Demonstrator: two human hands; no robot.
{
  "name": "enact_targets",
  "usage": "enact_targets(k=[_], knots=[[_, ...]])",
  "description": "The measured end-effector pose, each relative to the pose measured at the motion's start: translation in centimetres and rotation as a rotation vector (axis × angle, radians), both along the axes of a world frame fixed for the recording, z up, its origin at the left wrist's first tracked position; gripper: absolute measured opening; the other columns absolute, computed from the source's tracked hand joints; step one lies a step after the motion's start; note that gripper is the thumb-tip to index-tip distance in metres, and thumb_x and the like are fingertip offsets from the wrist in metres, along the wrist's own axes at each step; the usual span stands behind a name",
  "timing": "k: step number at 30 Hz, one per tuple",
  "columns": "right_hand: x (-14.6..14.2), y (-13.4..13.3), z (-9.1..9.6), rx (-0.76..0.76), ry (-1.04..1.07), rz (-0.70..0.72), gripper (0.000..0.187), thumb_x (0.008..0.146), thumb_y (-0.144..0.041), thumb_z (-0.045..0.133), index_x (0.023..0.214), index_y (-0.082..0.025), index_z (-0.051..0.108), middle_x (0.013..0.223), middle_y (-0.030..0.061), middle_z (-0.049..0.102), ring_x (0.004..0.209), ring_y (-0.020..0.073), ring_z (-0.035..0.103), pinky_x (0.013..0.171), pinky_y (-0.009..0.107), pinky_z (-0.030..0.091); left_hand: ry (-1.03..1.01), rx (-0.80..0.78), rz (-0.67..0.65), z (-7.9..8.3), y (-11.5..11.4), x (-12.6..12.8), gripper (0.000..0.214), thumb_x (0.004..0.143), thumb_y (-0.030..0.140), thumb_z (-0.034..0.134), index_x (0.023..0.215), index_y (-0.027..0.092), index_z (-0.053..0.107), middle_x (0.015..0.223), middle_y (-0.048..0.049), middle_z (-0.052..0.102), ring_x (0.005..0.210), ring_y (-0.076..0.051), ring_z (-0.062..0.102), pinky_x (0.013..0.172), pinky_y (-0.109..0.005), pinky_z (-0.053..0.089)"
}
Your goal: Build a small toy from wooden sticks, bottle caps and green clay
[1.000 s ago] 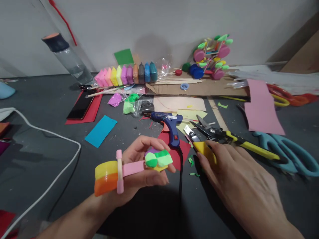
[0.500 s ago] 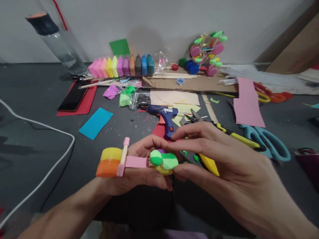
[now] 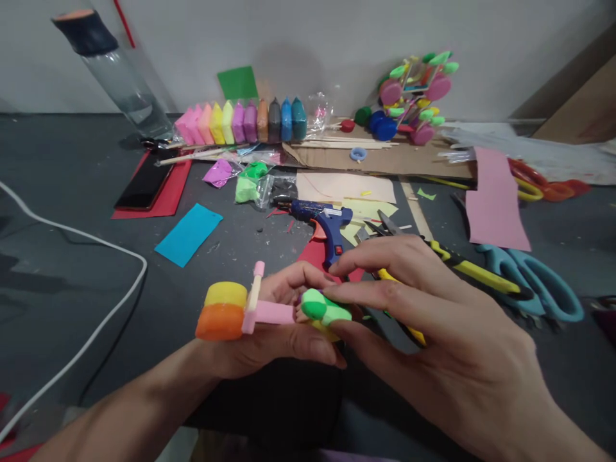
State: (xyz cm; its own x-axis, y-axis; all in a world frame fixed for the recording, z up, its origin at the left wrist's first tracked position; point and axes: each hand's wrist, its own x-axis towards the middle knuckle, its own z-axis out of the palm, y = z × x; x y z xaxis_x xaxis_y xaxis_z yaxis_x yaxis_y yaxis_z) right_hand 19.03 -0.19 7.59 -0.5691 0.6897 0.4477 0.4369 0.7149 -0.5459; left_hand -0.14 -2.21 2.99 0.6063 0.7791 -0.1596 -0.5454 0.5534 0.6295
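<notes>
A small handmade model (image 3: 274,312) with a pink strip body, a stick crossbar with pink ends and yellow and orange round caps at its left end lies across my left hand (image 3: 289,343). The fingers of that hand are wrapped round it from below, with the thumb along its near side. At the model's right end sits a lump of green modelling clay (image 3: 327,308), dark and light green. My right hand (image 3: 423,314) pinches this clay between thumb and fingers. Part of the clay is hidden behind the fingertips.
Beyond my hands lies a blue glue gun (image 3: 327,221). Blue-handled scissors (image 3: 543,282) and a yellow cutter (image 3: 476,266) are at the right. Clay packets (image 3: 240,122), a water bottle (image 3: 125,83) and finished models (image 3: 414,96) stand at the back. A white cable (image 3: 96,240) runs along the left.
The right fingers have closed in on the green clay and now cover more of it. The view has shifted slightly, and both hands with the model sit a little further right.
</notes>
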Motion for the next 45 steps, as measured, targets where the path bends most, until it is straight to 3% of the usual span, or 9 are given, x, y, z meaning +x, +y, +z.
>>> enact_targets(k=[6, 20, 26, 36, 45], knots=[[0.3, 0.2, -0.2, 0.025, -0.029, 0.052, 0.017, 0.089, -0.019, 0.069, 0.106, -0.023, 0.069, 0.114, 0.0026, 0.066, 0.106, 0.0182, 0.058, 0.09, 0.035, 0.049, -0.021, 0.008, -0.028, -0.2, 0.1, 0.1, 0.046, 0.068, 0.024, 0.089, 0.097, 0.018, 0.054, 0.085, 0.0034, 0.072, 0.075, -0.011, 0.072, 0.071, -0.021, 0.057], [0.2, 0.2, -0.9, 0.096, 0.007, 0.091, 0.016, 0.088, -0.011, 0.066, 0.103, -0.016, 0.067, 0.111, 0.0061, 0.07, 0.104, 0.0177, 0.061, 0.089, 0.034, 0.051, -0.011, 0.03, -0.056, -0.4, 0.0, -0.1, 0.046, 0.075, 0.029, 0.085, 0.105, 0.018, 0.051, 0.085, 0.0001, 0.074, 0.08, -0.012, 0.072, 0.075, -0.023, 0.056], [0.5, -0.2, -1.0, 0.113, 0.01, 0.057, 0.026, 0.094, -0.018, 0.06, 0.119, -0.013, 0.063, 0.115, 0.0099, 0.068, 0.104, 0.0178, 0.063, 0.088, 0.033, 0.052, -0.026, 0.011, -0.024, 0.1, 0.2, 0.0, 0.044, 0.074, 0.032, 0.086, 0.102, 0.017, 0.056, 0.086, 0.0001, 0.071, 0.078, -0.012, 0.07, 0.072, -0.023, 0.057], [0.6, -0.2, -1.2, 0.058, 0.043, 0.032, 0.017, 0.092, -0.017, 0.063, 0.109, -0.02, 0.066, 0.113, 0.008, 0.069, 0.099, 0.019, 0.065, 0.082, 0.034, 0.055, -0.086, 0.033, -0.02, 0.2, 0.0, 0.1, 0.037, 0.079, 0.029, 0.081, 0.103, 0.017, 0.056, 0.091, -0.0011, 0.072, 0.083, -0.013, 0.072, 0.076, -0.024, 0.058], [0.3, -0.2, -1.1, 0.053, 0.062, 0.036, 0.017, 0.089, -0.013, 0.066, 0.105, -0.018, 0.068, 0.111, 0.0074, 0.07, 0.098, 0.0178, 0.065, 0.084, 0.032, 0.052, -0.052, 0.006, -0.034, -0.2, -0.2, -0.2, 0.041, 0.076, 0.031, 0.084, 0.104, 0.018, 0.057, 0.086, -0.0003, 0.074, 0.078, -0.012, 0.073, 0.077, -0.026, 0.059]])
